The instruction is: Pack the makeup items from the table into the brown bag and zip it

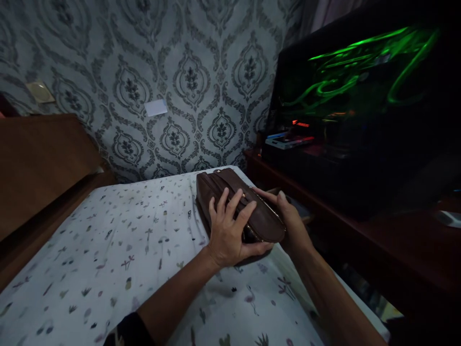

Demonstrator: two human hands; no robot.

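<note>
A brown leather-like handbag (230, 180) lies on the bed, its flap edged with gold-coloured trim and a small gold clasp near the middle. Across its front and flap is my left hand (230, 228), fingers spread, with the thumb along the bag's near end; it grips the bag from this side. My right hand (290, 218) holds the bag's right edge, thumb raised near the trim and a finger stretched along the side. The other right fingers are partly hidden behind the bag. Its underside is out of sight.
The bed's white patterned sheet (144, 240) spreads under the bag. A brown wooden headboard (46, 163) stands at left. On the right is a dark red desk (360, 226) with a black glossy panel (360, 129) showing green light. A white card (156, 107) is on the patterned wall.
</note>
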